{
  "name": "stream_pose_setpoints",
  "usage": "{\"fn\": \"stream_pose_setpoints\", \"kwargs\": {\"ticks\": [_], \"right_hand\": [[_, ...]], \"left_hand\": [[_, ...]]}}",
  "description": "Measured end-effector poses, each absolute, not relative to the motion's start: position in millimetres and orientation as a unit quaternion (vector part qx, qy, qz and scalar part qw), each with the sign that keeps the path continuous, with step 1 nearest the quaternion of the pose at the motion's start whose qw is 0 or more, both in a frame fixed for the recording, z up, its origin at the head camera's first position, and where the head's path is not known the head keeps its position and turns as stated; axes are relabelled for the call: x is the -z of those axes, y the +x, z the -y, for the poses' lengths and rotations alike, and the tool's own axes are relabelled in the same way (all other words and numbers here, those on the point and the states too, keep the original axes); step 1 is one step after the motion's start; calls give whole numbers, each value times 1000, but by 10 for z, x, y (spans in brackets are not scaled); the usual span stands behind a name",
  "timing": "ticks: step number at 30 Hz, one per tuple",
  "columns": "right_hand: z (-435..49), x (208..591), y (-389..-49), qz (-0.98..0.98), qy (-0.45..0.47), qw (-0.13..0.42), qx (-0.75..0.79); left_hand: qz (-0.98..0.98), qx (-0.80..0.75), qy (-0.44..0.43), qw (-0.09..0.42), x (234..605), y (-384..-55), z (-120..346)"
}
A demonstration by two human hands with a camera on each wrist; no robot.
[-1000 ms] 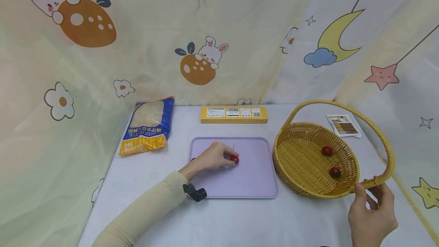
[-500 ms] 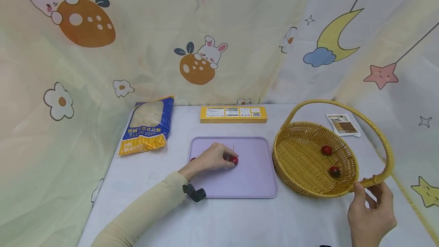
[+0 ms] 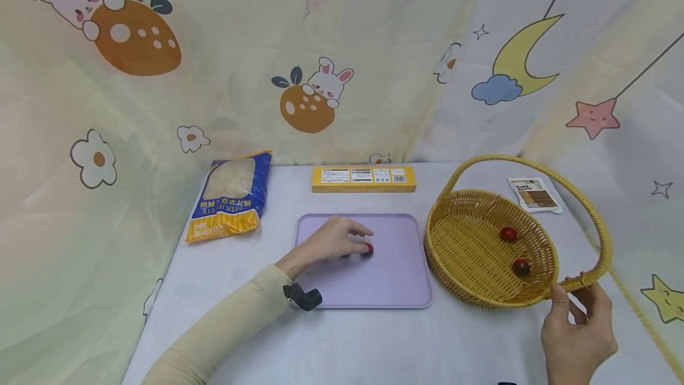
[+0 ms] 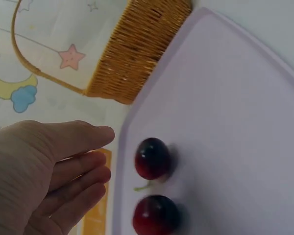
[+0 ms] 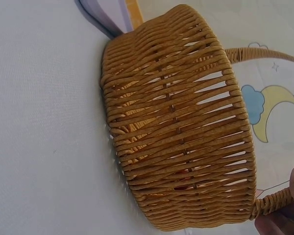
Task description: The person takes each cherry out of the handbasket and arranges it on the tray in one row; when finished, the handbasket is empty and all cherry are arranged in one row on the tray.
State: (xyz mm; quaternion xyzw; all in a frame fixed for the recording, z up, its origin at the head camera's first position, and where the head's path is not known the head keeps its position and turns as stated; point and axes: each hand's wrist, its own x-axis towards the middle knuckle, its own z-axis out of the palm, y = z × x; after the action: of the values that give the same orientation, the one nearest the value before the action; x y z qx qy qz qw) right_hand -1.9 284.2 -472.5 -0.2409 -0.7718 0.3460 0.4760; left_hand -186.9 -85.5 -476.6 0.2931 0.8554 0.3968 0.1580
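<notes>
My left hand (image 3: 332,240) is over the lilac tray (image 3: 395,278), thumb and fingers parted beside a dark red cherry (image 3: 367,250). In the left wrist view the fingers are loosely extended and hold nothing. Two cherries show there, an upper one (image 4: 153,158) with a green stem below it and a lower one (image 4: 157,215). On the right, my right hand (image 3: 579,328) grips the handle of the wicker basket (image 3: 454,290) at its near base. Inside that basket lie two more cherries, one farther back (image 3: 509,234) and one nearer (image 3: 521,267).
A blue and yellow pasta bag (image 3: 227,198) lies left of the tray. Behind the tray is a long yellow box (image 3: 364,179). A small white and brown packet (image 3: 535,195) sits behind the basket. A patterned curtain (image 3: 224,76) hangs along the table's back.
My left thumb and fingers have spread and lifted away from the cherry they were pinching, which stays on the tray. The right hand and basket have hardly moved.
</notes>
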Motion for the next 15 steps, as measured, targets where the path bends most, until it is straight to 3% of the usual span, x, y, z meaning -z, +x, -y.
{"fn": "stream_pose_setpoints", "kwargs": {"ticks": [8,15], "right_hand": [[-2892,4763,5,770,-243,480,-344],[-2973,4855,-20,774,-238,476,-343]], "left_hand": [[-832,-430,323,136,4561,-1937,460],[-788,-491,337,156,4475,-1977,6]]}}
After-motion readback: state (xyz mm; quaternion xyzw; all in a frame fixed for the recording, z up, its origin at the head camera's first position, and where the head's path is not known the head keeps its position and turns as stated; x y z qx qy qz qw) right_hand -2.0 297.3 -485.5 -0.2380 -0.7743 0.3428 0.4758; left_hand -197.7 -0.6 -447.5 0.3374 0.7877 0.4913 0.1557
